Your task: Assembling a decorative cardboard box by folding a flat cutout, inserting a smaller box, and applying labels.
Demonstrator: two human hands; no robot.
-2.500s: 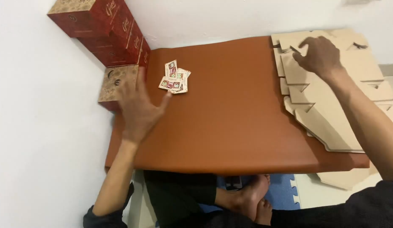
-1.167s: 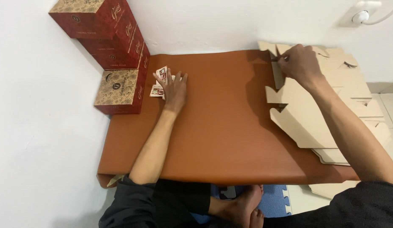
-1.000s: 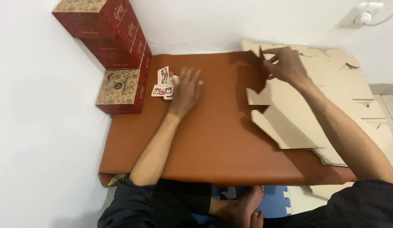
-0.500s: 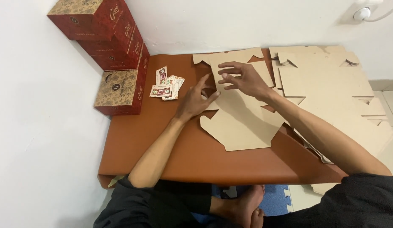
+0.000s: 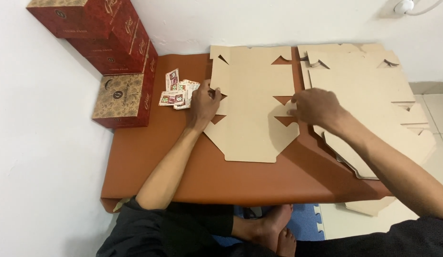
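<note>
Tan die-cut cardboard blank (image 5: 252,104) lies flat, notched.

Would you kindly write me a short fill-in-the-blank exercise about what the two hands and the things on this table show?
1. The flat cardboard blank lies on a ____ table.
2. The left hand rests on the blank's ____ edge.
3. The small stickers lie between the left hand and the ____ boxes.
4. The right hand is at the blank's ____ edge.

Missing words: brown; left; red; right
</note>
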